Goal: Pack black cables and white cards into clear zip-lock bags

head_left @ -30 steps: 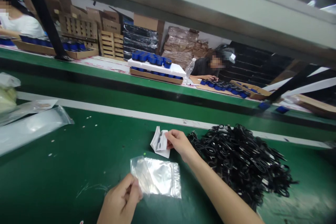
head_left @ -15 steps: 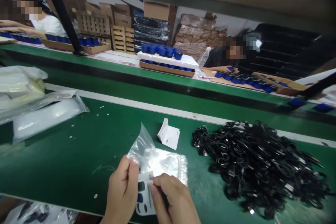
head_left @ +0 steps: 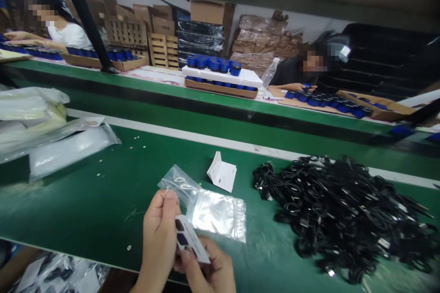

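Note:
My left hand [head_left: 161, 233] pinches the edge of a clear plastic bag [head_left: 178, 185] at the lower middle. Between my hands is a small white printed card [head_left: 192, 240] with dark pictures on it; my right hand [head_left: 209, 268] grips its lower end, and its upper end lies against my left hand. Beyond them, flat on the green table, is a clear zip bag [head_left: 220, 214]. A folded white leaflet [head_left: 223, 175] stands partly open behind that bag. To the right is a large pile of black cables [head_left: 337, 210].
Plastic-wrapped packs [head_left: 72, 146] lie at the left. A shelf behind the table holds blue cylinders [head_left: 213, 64] on a white tray and a clear bottle [head_left: 270, 74]. Two people work beyond it. Bagged items [head_left: 62, 277] sit below the front edge.
My right hand has moved down and left and tilted the card. The bag in my left hand has dropped lower and leans left. The view has shifted slightly.

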A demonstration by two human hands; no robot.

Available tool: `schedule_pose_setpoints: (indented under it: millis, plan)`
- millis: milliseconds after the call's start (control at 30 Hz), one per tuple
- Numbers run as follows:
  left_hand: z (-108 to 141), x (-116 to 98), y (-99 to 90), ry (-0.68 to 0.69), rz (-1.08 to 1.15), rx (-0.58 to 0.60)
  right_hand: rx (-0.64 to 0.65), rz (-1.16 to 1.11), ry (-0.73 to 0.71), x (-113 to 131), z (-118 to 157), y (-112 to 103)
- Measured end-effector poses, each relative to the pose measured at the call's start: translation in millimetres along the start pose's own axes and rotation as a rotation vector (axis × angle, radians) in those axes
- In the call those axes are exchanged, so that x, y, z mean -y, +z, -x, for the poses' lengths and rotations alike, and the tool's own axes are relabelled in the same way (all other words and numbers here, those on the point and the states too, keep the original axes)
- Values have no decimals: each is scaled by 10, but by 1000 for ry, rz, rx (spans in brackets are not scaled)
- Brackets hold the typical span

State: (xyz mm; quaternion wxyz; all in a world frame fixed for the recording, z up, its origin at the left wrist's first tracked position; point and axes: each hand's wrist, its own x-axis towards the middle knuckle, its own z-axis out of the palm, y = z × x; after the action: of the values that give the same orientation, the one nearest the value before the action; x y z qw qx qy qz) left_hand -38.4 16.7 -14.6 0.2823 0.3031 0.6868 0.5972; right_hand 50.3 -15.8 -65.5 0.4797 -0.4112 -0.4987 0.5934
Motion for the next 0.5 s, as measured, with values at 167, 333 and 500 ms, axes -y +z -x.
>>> schedule_pose_setpoints:
  millis: [167, 333, 500]
  plan:
    - [32, -57, -42, 122, -104, -10, -124, 460, -402, 324, -72, -248]
    - [93, -38, -135, 286, -210, 29, -217, 745, -873, 560, -86, -413]
    - [140, -33, -169, 566, -377, 96, -75, 1022, -799, 529, -62, -496]
